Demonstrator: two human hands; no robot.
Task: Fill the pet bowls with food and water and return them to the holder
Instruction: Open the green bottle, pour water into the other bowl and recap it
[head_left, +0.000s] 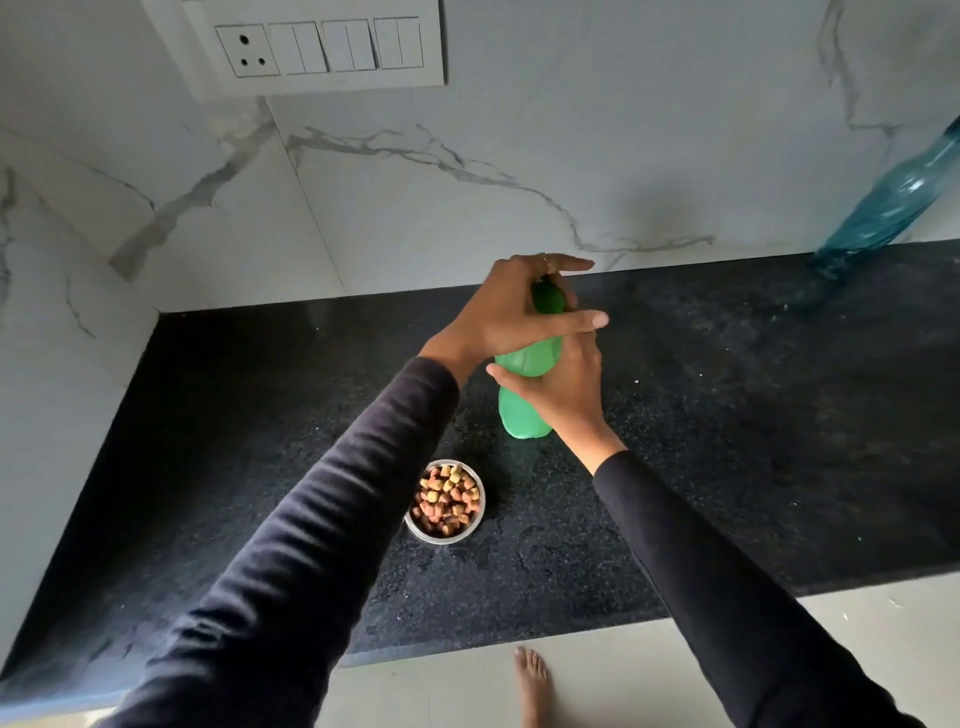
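On the dark table (727, 441), one metal bowl (445, 502) already holds kibble, so the food part looks done; no second bowl, water bowl or holder is visible, so watering and returning seem left. Behind it stands one green bottle (524, 400). The left hand (511, 306) curls its grip over the green cap (548, 299), some fingers straight; the right hand (563, 384) wraps the bottle's body. One blue bottle (893, 202) leans at far right
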